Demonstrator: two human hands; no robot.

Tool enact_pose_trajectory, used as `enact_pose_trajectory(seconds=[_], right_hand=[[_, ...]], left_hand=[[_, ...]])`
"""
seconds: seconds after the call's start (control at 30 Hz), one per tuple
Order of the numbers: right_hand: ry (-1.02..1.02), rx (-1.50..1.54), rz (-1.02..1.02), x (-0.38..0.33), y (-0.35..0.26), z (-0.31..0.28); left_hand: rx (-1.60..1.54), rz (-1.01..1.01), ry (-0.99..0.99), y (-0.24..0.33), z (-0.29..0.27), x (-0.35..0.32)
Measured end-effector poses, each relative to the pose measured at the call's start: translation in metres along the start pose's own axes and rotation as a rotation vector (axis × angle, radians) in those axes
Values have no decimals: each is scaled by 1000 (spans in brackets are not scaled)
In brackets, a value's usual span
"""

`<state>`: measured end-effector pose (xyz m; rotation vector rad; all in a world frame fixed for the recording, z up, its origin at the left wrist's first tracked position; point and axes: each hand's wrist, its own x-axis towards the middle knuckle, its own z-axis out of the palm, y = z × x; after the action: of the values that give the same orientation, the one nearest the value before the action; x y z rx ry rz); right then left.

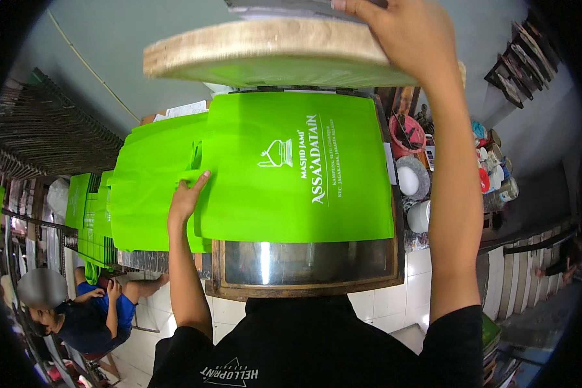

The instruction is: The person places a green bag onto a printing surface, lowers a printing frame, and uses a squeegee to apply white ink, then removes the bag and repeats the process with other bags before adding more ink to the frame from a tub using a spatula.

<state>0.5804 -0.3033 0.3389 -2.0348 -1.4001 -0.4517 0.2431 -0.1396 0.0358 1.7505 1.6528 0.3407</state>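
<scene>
A bright green fabric bag with a white print lies flat on a dark-framed board in front of me. My left hand is at the bag's left edge, thumb on top and the other fingers partly hidden at the green cloth; it appears to pinch it. Above the far edge, my right hand grips the right part of a raised, tilted screen printing frame with pale wooden sides. A grey flat piece shows behind the frame, cut off by the upper rim.
More green bags lie in a pile at the left. On the right stand a pink bowl, a clear bowl, a white tub and several paint cans. A seated person is at lower left, near a dark rack.
</scene>
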Motion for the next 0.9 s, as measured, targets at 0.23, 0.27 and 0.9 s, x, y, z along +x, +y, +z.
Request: enact_pose_trajectory(seconds=[0.23,0.27,0.9], right_hand=[[51,28,-73,61,18,6],[35,56,-60,67,18,8],[65,160,-103,99,16,21]], left_hand=[[-490,41,-218,-58,14,35],[-491,68,-185,-66,6,39],[783,884,-127,-128,2,-30]])
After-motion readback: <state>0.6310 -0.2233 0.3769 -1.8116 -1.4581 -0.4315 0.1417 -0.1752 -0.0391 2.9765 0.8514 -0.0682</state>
